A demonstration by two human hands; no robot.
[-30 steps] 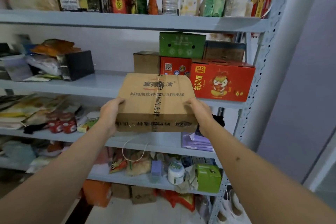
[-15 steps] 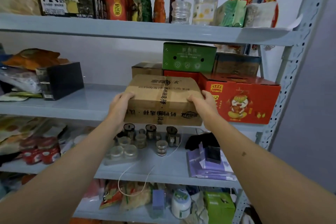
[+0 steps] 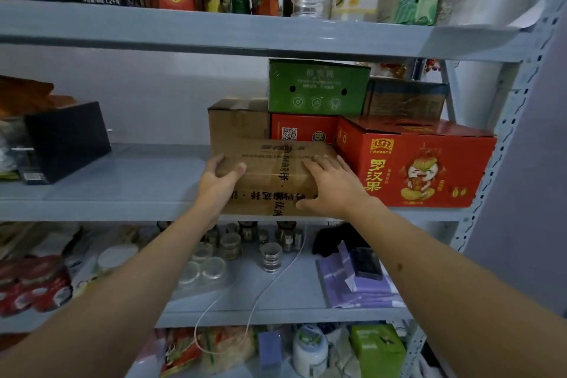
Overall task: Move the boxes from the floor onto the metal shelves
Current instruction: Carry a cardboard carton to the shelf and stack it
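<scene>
A flat brown cardboard box (image 3: 273, 172) with black printed tape rests on the middle metal shelf (image 3: 122, 190), its front edge at the shelf's lip. My left hand (image 3: 219, 181) grips its left front corner. My right hand (image 3: 328, 184) lies spread over its right front part, thumb on the front face. The box sits directly left of a big red carton (image 3: 414, 169) and in front of a taller brown box (image 3: 237, 120).
A green box (image 3: 317, 87) tops a red box (image 3: 302, 130) behind; another brown box (image 3: 405, 101) stands at the back right. A black box (image 3: 66, 141) is at the shelf's left. Jars and packets fill the shelves above and below. The perforated upright (image 3: 506, 144) stands at right.
The brown box went from being held in the air in front of the shelves to resting on the middle shelf beside the red carton. My right hand shifted onto its top.
</scene>
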